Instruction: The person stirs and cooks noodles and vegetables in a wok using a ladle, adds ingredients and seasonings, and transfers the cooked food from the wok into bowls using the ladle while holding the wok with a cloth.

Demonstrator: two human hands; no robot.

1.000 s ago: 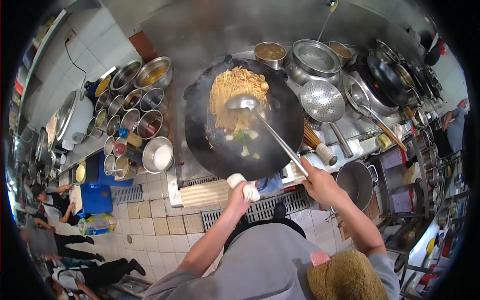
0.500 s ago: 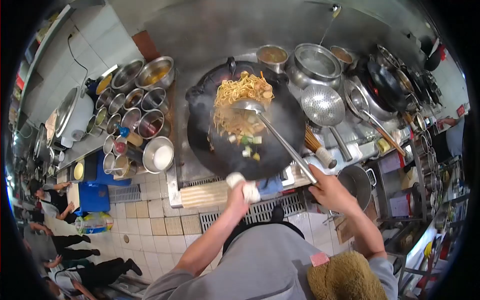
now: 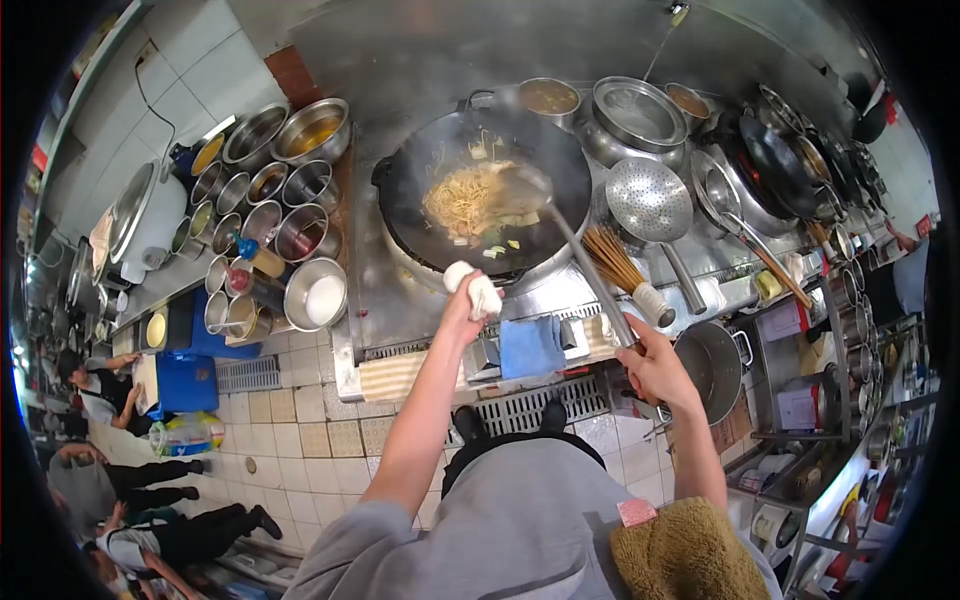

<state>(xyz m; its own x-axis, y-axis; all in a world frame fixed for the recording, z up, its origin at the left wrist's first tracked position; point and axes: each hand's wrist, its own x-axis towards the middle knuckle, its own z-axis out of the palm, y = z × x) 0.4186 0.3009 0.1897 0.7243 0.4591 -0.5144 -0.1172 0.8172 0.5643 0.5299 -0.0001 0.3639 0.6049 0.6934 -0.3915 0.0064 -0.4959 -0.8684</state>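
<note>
My left hand (image 3: 463,312) is closed around a folded white cloth (image 3: 484,294) at the near rim of a large black wok (image 3: 408,205); whatever the cloth wraps is hidden. Noodles (image 3: 460,200) with pale and green vegetable pieces lie in the wok under some steam. My right hand (image 3: 655,368) grips the end of a long metal ladle (image 3: 592,268). The ladle's bowl, blurred, rests among the noodles on the wok's right side.
Metal bowls and cups (image 3: 312,182) crowd the left counter, beside squeeze bottles (image 3: 262,258). To the right are a bamboo brush (image 3: 625,268), a perforated strainer (image 3: 650,200) and a deep pot (image 3: 710,370). A blue cloth (image 3: 532,347) hangs on the stove's front edge. Other people (image 3: 105,390) stand far left.
The wok, tilted up and forward before, now sits level on the burner and nearer me. My left hand rose with the cloth. Noodles dropped lower into the wok; the ladle's bowl shifted right.
</note>
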